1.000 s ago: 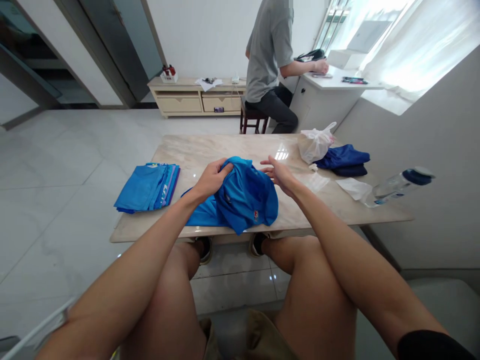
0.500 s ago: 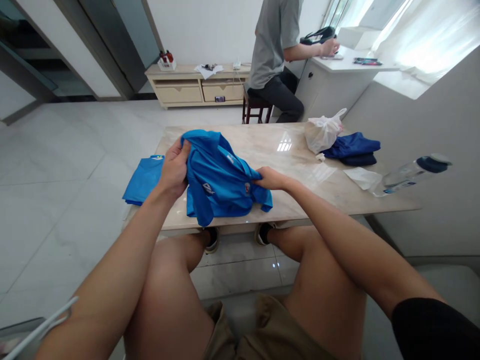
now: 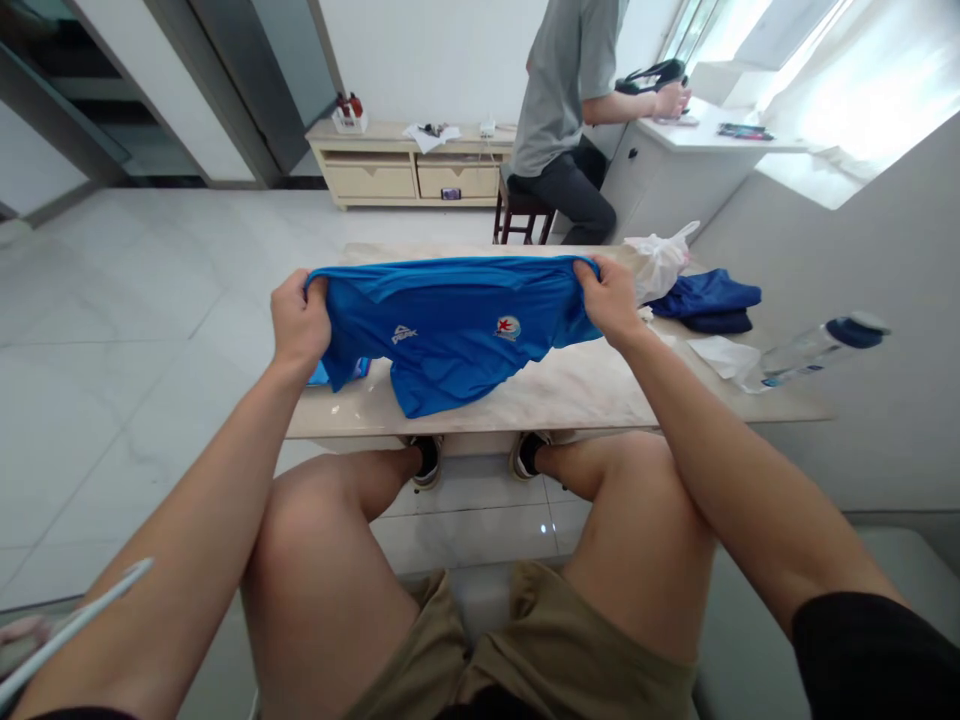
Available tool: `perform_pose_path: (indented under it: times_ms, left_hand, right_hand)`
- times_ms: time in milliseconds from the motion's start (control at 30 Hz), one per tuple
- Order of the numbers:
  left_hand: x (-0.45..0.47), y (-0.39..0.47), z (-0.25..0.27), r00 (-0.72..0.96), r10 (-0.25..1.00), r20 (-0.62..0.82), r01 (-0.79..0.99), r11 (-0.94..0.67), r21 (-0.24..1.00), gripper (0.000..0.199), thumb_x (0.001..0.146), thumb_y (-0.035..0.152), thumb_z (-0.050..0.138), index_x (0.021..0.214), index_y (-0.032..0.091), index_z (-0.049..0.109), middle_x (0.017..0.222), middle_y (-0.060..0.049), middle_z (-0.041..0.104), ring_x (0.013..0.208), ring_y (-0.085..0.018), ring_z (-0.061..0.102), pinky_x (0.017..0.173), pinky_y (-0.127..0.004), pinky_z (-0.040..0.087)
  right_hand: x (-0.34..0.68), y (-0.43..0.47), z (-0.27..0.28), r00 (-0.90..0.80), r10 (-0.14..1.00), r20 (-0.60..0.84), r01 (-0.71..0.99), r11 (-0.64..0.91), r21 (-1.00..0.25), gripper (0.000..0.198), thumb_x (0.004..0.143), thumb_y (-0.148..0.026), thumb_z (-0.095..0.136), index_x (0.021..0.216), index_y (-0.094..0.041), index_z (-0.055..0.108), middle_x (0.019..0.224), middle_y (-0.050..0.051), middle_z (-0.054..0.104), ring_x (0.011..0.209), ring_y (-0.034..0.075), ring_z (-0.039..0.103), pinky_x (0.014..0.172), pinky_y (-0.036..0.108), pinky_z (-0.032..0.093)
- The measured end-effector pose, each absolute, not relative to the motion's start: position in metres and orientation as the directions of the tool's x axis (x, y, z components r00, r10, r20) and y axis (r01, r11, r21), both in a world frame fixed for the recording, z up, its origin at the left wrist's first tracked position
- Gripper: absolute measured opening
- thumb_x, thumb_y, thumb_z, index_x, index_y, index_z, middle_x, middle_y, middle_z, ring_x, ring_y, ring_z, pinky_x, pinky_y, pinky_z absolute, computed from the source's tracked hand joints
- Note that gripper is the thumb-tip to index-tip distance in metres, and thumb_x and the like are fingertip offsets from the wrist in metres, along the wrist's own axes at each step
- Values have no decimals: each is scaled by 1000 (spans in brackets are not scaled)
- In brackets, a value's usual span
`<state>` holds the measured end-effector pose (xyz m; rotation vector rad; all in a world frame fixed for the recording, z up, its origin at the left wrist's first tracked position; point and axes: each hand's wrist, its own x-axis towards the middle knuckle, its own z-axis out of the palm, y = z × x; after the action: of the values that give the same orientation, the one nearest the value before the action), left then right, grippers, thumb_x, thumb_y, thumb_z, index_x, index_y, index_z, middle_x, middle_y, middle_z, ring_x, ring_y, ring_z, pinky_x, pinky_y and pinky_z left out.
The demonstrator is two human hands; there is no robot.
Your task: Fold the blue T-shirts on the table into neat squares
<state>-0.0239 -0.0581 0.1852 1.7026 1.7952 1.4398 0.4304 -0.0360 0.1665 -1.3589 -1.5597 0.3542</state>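
A blue sports shirt (image 3: 457,330) is stretched wide between both hands above the table, its white logo and round badge facing me. My left hand (image 3: 300,318) is closed on one upper end of the shirt, thumb on top. The opposite upper end is pinched by my right hand (image 3: 611,300). The shirt's lower part hangs down in loose folds over the tabletop. Behind its left side a piece of the folded blue clothing (image 3: 321,375) peeks out on the table; most of it is hidden.
On the marble-look table (image 3: 592,390), to the right, are a white plastic bag (image 3: 660,260), folded dark blue clothing (image 3: 709,300), a white paper (image 3: 721,355) and a clear bottle (image 3: 821,350). A person (image 3: 570,100) sits beyond at a white desk (image 3: 720,125). A low cabinet (image 3: 375,180) stands against the wall.
The shirt has gone from bunched to stretched out and lifted. My left hand has moved left and my right hand right and up, pulling it wide. It now covers most of the folded clothing.
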Motion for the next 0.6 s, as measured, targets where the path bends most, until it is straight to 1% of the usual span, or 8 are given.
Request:
perform_pose_path:
  times_ms: [100, 167, 200, 300, 367, 433, 500, 600]
  left_hand:
    - [-19, -78, 235, -234, 839, 490, 773, -145, 617, 39, 107, 31, 58, 73, 23, 41, 72, 3, 39, 77, -16, 41, 77, -33, 32]
    - [-17, -96, 275, -239, 792, 562, 870, -82, 486, 40, 107, 34, 56, 74, 25, 37, 75, 0, 47, 86, -21, 51, 87, -35, 36]
    - [-16, -105, 295, -240, 772, 588, 894, -60, 443, 40, 108, 38, 55, 76, 25, 35, 79, -2, 52, 92, -24, 55, 93, -36, 38]
    - [-13, -133, 349, -218, 744, 631, 921, -57, 385, 43, 111, 52, 49, 79, 26, 36, 95, -6, 65, 111, -29, 60, 109, -41, 39]
    - [-11, -149, 375, -207, 717, 666, 927, -74, 367, 42, 111, 57, 48, 82, 27, 41, 104, -5, 68, 120, -29, 60, 118, -44, 38]
    - [-9, -162, 393, -205, 686, 698, 928, -91, 362, 36, 111, 55, 50, 87, 28, 46, 108, -4, 67, 125, -29, 59, 123, -44, 37]
    - [-6, -172, 401, -194, 681, 706, 923, -117, 366, 33, 109, 51, 53, 87, 27, 47, 107, -4, 66, 124, -28, 60, 123, -42, 38]
    - [-2, -180, 405, -183, 697, 694, 923, -122, 366, 37, 106, 49, 56, 81, 26, 44, 97, -4, 65, 115, -26, 61, 119, -39, 41]
  right_hand:
    - [434, -47, 204, 90, 863, 498, 572, 364, -735, 47, 109, -70, 59, 104, -24, 71, 94, 3, 71, 106, 27, 68, 96, 40, 58]
    - [438, -67, 241, -2, 860, 511, 602, 409, -686, 44, 108, -68, 65, 112, -24, 71, 103, 3, 73, 111, 26, 67, 99, 39, 56]
    - [440, -80, 261, -72, 855, 514, 628, 439, -642, 44, 104, -65, 73, 117, -23, 72, 109, 4, 74, 113, 26, 66, 101, 39, 55]
    - [447, -118, 314, -256, 811, 526, 704, 529, -474, 60, 86, -49, 99, 131, -20, 71, 125, 7, 75, 115, 24, 65, 105, 36, 51]
    - [452, -136, 338, -252, 761, 598, 720, 561, -410, 50, 89, -42, 97, 125, -18, 73, 125, 8, 76, 112, 23, 65, 104, 35, 50]
    - [457, -147, 352, -191, 708, 680, 705, 581, -407, 29, 103, -44, 82, 114, -18, 75, 118, 8, 77, 109, 22, 66, 103, 35, 50]
    - [460, -153, 358, -154, 685, 712, 697, 586, -413, 25, 110, -44, 71, 107, -19, 76, 112, 7, 78, 107, 22, 67, 103, 35, 50]
    - [466, -161, 366, -61, 676, 735, 768, 502, -398, 24, 110, -40, 71, 97, -20, 75, 103, 7, 77, 100, 22, 68, 100, 36, 50]
